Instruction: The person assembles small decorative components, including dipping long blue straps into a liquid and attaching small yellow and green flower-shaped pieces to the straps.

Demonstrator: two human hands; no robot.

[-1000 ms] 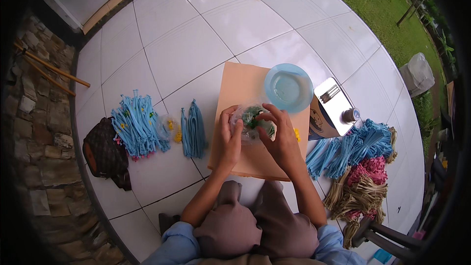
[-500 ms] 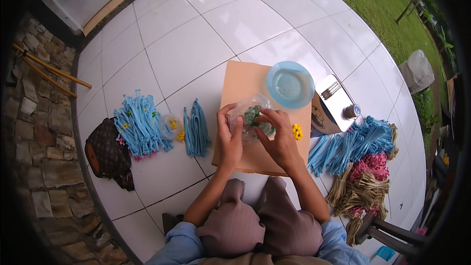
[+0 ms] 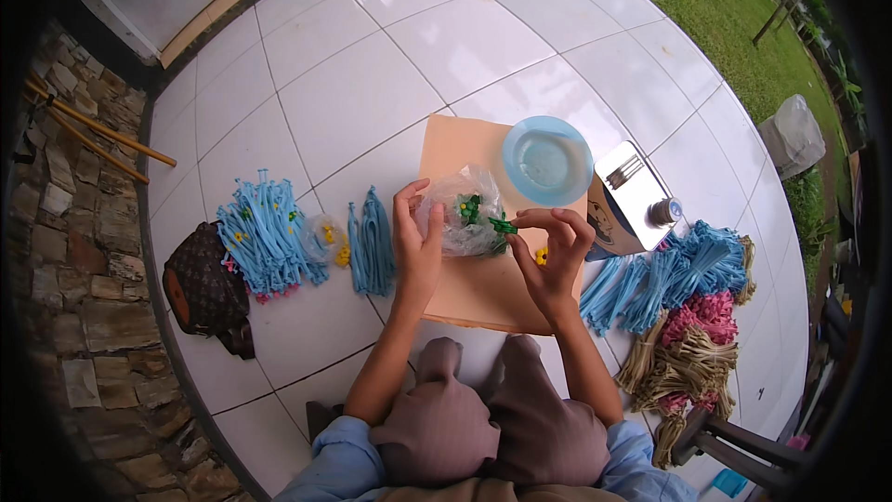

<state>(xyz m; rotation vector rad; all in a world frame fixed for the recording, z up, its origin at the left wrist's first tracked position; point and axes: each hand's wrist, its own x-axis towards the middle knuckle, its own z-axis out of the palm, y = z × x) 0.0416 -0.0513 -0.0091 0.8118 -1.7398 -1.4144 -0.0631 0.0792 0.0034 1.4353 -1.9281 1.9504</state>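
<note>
My left hand (image 3: pixel 418 242) grips the left edge of a clear plastic bag (image 3: pixel 476 242) between thumb and fingers. Small green pieces (image 3: pixel 469 209) with a yellow dot show in the crumpled bag. Just right of it, my right hand (image 3: pixel 556 265) pinches a small green leaf-like piece (image 3: pixel 503 226) between thumb and forefinger, its other fingers curved. Partly hidden behind that hand lies a small yellow flower-shaped piece (image 3: pixel 542 256). All this is over a tan board (image 3: pixel 446 293) in front of my knees.
A blue plate (image 3: pixel 548 160) sits at the board's far right, beside a box with a white top (image 3: pixel 641 195) bearing thin metal tools and a spool (image 3: pixel 664 212). Blue, pink and beige cord bundles (image 3: pixel 701 316) lie right; blue cords (image 3: pixel 269 237) and a brown bag (image 3: pixel 200 279) lie left.
My right hand has drawn back to the right from the plastic bag, with a green piece in its fingertips. The left hand and the bag have shifted slightly left.
</note>
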